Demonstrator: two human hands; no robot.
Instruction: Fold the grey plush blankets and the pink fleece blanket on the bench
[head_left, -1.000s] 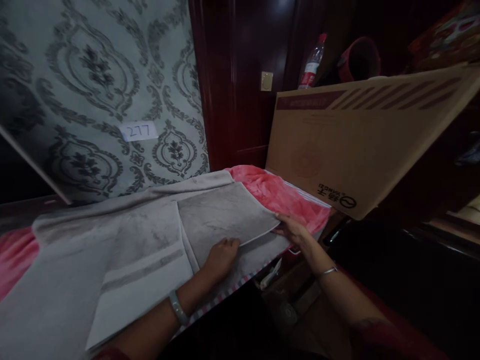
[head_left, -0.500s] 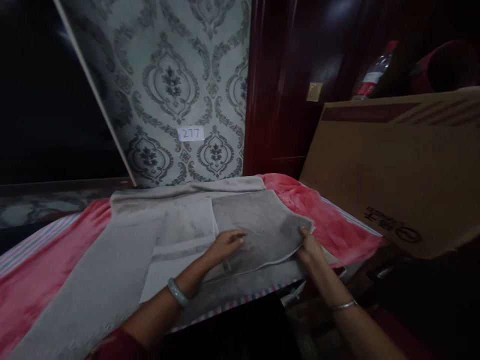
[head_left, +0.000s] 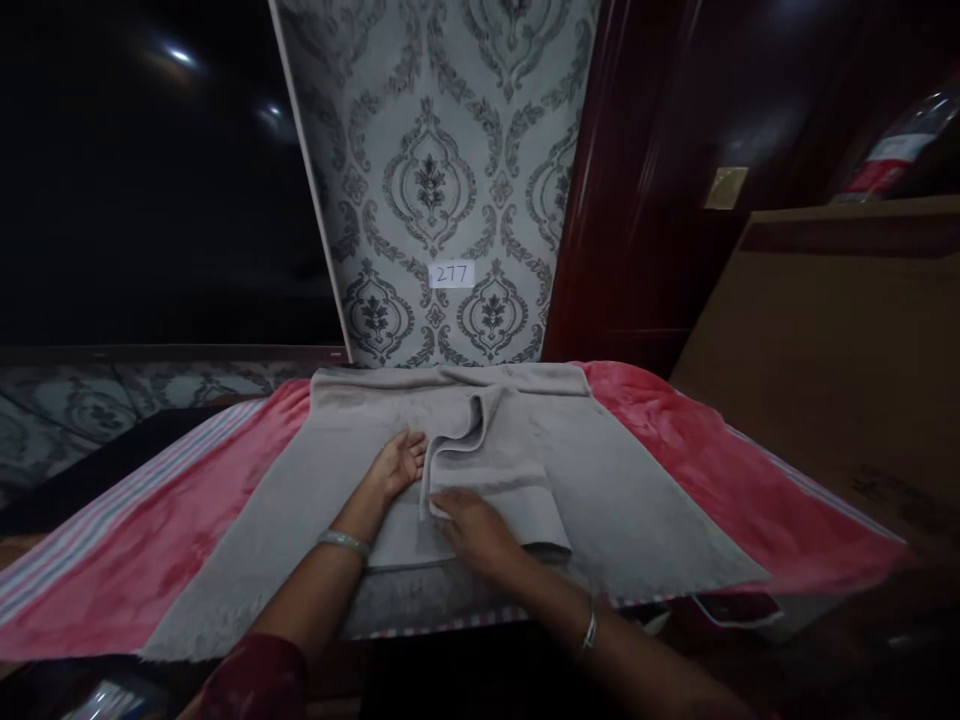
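A soft grey cloth (head_left: 495,465) with pale edging lies partly folded over itself in the middle of the table. Its raised flap bends in a loose wave toward the left. My right hand (head_left: 476,530) pinches the near corner of that flap between thumb and fingers. Just left of the fold, my left hand (head_left: 397,465) stays open, palm turned inward, its fingertips close to the flap's edge. Whether they touch it I cannot tell. Beneath lies a larger grey plush blanket (head_left: 630,490), rolled or bunched along its far edge.
A red plush cover (head_left: 210,490) and a striped sheet (head_left: 142,480) show at the table's sides. Behind are a patterned wall with a "277" label (head_left: 451,274) and a dark screen (head_left: 150,200). A large cardboard box (head_left: 847,340) with a bottle (head_left: 892,160) on top stands right.
My right hand has carried the cloth's right edge over to the left, folding it across. My left hand has moved off the cloth's top to beside the fold. The view has turned left.
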